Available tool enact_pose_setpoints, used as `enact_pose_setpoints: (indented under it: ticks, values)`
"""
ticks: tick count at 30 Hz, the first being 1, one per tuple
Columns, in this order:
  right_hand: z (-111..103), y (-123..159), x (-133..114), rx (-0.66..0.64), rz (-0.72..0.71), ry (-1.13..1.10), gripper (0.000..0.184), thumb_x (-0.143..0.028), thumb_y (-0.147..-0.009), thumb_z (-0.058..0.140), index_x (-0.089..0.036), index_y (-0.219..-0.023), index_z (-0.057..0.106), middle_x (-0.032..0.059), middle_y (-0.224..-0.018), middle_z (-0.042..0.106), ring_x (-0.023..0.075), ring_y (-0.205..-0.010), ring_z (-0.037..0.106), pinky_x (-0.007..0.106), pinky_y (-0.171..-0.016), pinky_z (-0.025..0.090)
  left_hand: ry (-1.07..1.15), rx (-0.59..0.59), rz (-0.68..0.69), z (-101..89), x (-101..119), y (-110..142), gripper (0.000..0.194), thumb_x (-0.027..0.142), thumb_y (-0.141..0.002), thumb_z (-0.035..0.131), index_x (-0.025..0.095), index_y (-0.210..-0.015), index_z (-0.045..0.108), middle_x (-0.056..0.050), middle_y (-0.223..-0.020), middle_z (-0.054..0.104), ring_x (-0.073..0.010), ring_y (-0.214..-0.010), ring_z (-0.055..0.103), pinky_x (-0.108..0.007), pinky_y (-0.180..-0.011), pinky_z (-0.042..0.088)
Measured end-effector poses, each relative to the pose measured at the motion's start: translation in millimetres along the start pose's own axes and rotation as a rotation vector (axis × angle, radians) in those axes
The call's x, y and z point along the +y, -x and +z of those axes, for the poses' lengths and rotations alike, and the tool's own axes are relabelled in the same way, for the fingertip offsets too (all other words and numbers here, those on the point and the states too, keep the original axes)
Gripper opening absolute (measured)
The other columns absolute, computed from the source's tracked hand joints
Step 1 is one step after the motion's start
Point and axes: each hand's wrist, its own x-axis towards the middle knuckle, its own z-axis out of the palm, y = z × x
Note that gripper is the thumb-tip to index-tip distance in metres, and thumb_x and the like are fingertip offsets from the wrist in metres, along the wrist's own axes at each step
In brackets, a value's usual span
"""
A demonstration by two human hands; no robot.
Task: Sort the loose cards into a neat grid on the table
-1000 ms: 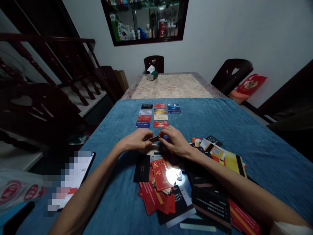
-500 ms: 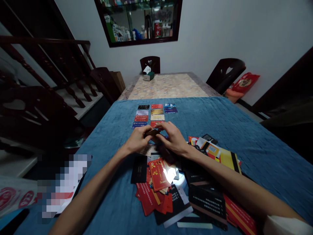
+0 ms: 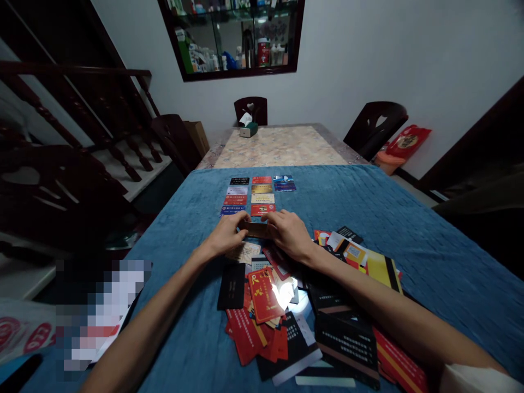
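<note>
Between my two hands is a brownish card (image 3: 256,229), held by its ends just below the columns of laid-out cards. My left hand (image 3: 226,233) pinches its left end, and my right hand (image 3: 290,234) grips the right end, partly hiding it. Beyond them, flat cards lie in neat columns, among them a blue card (image 3: 284,183), a gold card (image 3: 262,189) and a red card (image 3: 262,210). Below my hands spreads a loose heap of cards, with a red card (image 3: 265,295) on top and a black card (image 3: 231,286) at its left.
A blue cloth (image 3: 184,338) covers the near table. More cards, including a yellow one (image 3: 382,268), lie under and beside my right forearm. A tissue box (image 3: 248,130) stands at the far end. Chairs (image 3: 376,128) surround the table; a plastic bag (image 3: 24,330) sits at left.
The brown card has turned so its long side faces me, and my fingers have shifted outward to its ends. The red card beyond it shows more. The view has tilted slightly.
</note>
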Motion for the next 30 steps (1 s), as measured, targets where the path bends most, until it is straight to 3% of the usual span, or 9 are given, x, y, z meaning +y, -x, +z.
enact_pose_setpoints:
  ticks: [7,10,15,21,30]
  values:
    - [-0.4,1.4,-3.9,-0.064,-0.037,0.139,0.022,-0.013,-0.092,0.052,-0.021,-0.108,0.064,0.0066,-0.103,0.071,0.0227,-0.095,0.056,0.032,-0.071,0.031,-0.123,0.011,0.126,12.6,-10.0,0.3,0.026,0.003,-0.076,0.049,0.016,-0.094,0.063,-0.005,-0.09,0.07,-0.0192,-0.084,0.064,-0.029,-0.076,0.048]
    - [0.4,1.9,-4.2,-0.092,-0.061,0.176,0.021,-0.014,-0.092,0.054,-0.021,-0.109,0.063,0.0069,-0.105,0.07,0.0235,-0.097,0.054,0.033,-0.072,0.031,-0.116,0.027,0.116,14.4,-11.7,-0.2,0.024,0.004,-0.077,0.049,0.016,-0.092,0.064,-0.006,-0.089,0.07,-0.0197,-0.083,0.065,-0.029,-0.076,0.049]
    - [-1.7,2.9,-7.7,-0.086,-0.114,0.253,0.024,-0.018,-0.09,0.058,-0.02,-0.114,0.061,0.0096,-0.108,0.067,0.0254,-0.102,0.051,0.035,-0.078,0.032,-0.052,0.046,0.066,7.4,-7.8,-0.8,0.019,0.005,-0.076,0.05,0.016,-0.085,0.064,-0.003,-0.081,0.07,-0.0172,-0.076,0.063,-0.027,-0.07,0.047]
    - [-3.7,3.2,-11.2,-0.063,-0.143,0.345,0.047,-0.019,-0.086,0.058,-0.017,-0.132,0.05,0.0152,-0.12,0.061,0.03,-0.108,0.047,0.041,-0.085,0.033,-0.006,0.104,0.042,-3.1,-4.4,-0.8,0.017,0.009,-0.077,0.052,0.016,-0.087,0.064,-0.003,-0.084,0.071,-0.0167,-0.076,0.063,-0.027,-0.074,0.049]
    - [-5.7,2.1,-10.7,-0.017,-0.161,0.419,0.04,-0.018,-0.091,0.049,-0.015,-0.132,0.05,0.0154,-0.117,0.062,0.0289,-0.104,0.049,0.042,-0.085,0.034,0.027,0.13,0.054,-6.7,-5.0,-1.3,0.019,0.008,-0.077,0.052,0.017,-0.088,0.064,-0.003,-0.085,0.072,-0.0173,-0.078,0.066,-0.027,-0.074,0.049]
